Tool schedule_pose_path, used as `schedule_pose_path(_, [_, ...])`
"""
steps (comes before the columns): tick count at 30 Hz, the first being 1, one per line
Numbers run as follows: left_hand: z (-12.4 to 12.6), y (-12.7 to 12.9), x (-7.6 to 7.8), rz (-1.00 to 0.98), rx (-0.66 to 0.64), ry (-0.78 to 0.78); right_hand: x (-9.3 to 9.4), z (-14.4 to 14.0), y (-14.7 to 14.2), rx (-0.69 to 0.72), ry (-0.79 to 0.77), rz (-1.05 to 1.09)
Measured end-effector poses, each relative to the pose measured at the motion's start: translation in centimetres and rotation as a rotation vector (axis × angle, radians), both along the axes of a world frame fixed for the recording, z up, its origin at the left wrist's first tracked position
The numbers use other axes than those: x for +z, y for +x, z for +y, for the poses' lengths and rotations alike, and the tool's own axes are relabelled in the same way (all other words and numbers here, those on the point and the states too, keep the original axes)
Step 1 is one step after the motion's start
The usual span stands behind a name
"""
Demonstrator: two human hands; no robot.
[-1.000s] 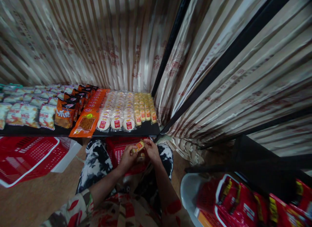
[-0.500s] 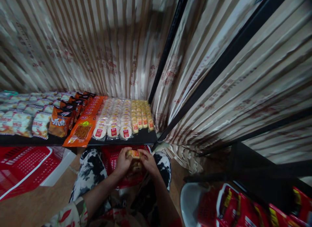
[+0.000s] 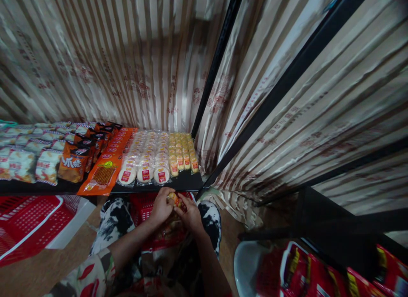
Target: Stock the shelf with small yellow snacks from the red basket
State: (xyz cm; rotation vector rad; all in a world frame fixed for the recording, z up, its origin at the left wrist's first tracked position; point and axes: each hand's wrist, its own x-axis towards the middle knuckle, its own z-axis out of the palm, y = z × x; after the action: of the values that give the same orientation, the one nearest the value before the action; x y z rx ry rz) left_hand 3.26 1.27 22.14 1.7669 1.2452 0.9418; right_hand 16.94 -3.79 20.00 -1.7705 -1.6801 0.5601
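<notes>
Between my two hands is a small yellow wrapped snack cake with an orange-red label. My left hand has its fingers closed round its left side. My right hand grips it from the right, the thumb pressed towards the middle. Both hands are over a red basket between my knees, just below the shelf's front edge. More yellow packets lie in that basket, partly hidden by my hands. Rows of similar yellow snack cakes stand at the right end of the black shelf.
Left of them are round white wrapped crackers, an orange snack strip, orange-brown bags and white bags. A red basket stands lower left. Black frame bars cross before the curtain. Red packages lie lower right.
The snack cake in my hands has turned from level to tilted, and my fingers have shifted round it. The view has moved slightly.
</notes>
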Motion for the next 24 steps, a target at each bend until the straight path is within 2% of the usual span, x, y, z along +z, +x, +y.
schedule_pose_path(6, [0.8, 1.1, 0.6, -0.013, -0.006, 0.067, 0.9, 0.3, -0.4, -0.034, 0.082, -0.038])
schedule_pose_path(12, [1.6, 2.3, 1.0, -0.016, 0.013, 0.085, 1.9, 1.0, -0.4, -0.151, 0.099, -0.026])
schedule_pose_path(18, [2.3, 3.3, 0.4, -0.063, 0.059, 0.060, 1.6, 1.8, -0.2, -0.236, 0.108, -0.039])
schedule_pose_path(24, [2.0, 3.9, -0.1, -0.117, 0.045, 0.041, 1.3, 2.4, -0.1, -0.316, 0.126, -0.073])
